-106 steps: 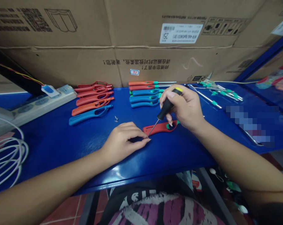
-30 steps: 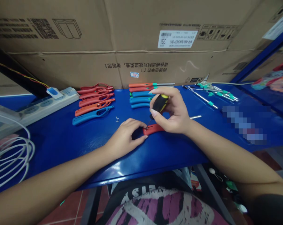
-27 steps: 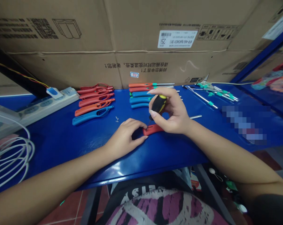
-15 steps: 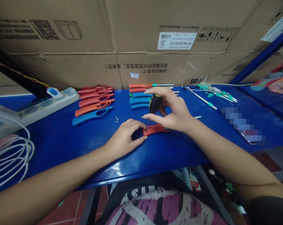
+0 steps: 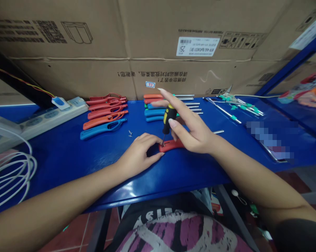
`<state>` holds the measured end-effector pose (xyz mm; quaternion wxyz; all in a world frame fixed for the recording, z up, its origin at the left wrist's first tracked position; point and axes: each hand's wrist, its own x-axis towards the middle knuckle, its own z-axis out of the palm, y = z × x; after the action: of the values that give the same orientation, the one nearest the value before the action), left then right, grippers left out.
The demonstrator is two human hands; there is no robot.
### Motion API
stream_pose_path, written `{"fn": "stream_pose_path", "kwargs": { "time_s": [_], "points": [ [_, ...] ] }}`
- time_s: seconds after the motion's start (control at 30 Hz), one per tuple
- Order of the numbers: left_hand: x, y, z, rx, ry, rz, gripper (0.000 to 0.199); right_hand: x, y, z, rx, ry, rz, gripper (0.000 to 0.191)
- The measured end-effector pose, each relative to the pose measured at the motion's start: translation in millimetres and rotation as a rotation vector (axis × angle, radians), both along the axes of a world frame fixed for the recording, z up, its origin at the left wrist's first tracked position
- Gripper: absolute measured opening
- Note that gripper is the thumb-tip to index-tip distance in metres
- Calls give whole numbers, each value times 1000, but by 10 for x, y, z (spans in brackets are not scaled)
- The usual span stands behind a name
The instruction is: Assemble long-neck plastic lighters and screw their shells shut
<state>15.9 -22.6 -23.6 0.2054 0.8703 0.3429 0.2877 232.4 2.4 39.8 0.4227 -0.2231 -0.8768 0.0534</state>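
A red lighter handle lies on the blue table, partly covered by my right hand; a metal tube end shows beyond that hand. My left hand pinches the handle's left end between thumb and fingers. My right hand holds a black and yellow screwdriver nearly upright, thumb against its grip and the upper fingers stretched past it. The screwdriver's tip meets the handle beside my left fingertips. Several small screws lie left of my hands.
Red, orange and blue lighter casings lie in a row at left. More lighters with metal tubes sit behind my hands. Metal tubes with green parts are at back right, near a phone. A power strip and white cable lie left.
My right hand's fingers have opened out and shifted round the screwdriver's grip, and the screwdriver stands slightly more upright. My left hand stays on the red lighter handle.
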Motion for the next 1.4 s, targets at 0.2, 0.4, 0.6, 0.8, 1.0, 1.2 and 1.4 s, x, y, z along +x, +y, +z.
{"fn": "stream_pose_path", "kwargs": {
  "time_s": [0.2, 0.4, 0.6, 0.8, 1.0, 1.2, 1.4],
  "points": [
    [9, 2, -5, 7, -23, -15, 18, -10, -4, -18, 186, 38, -58, 47],
    [3, -2, 11, -16, 0, -9, 17, -34, -9, 17, 19, 3, -80, 42],
    [0, -5, 11, -26, -1, -12, 18, -19, 14, 42, 33, 34, -95, 42],
    [4, -10, 17, -34, -3, -11, 17, 41, 46, 84, 151, 24, -125, 36],
    [-4, -11, 4, -27, 0, -17, 18, 63, 62, 98, 72, 50, -67, 33],
    [4, -2, 18, -30, 8, -11, 19, 37, 19, 102, -2, 44, -40, 37],
    [5, 3, 7, -23, 14, 0, 20, 7, 9, 44, 94, 96, -113, 34]
  ]
}}
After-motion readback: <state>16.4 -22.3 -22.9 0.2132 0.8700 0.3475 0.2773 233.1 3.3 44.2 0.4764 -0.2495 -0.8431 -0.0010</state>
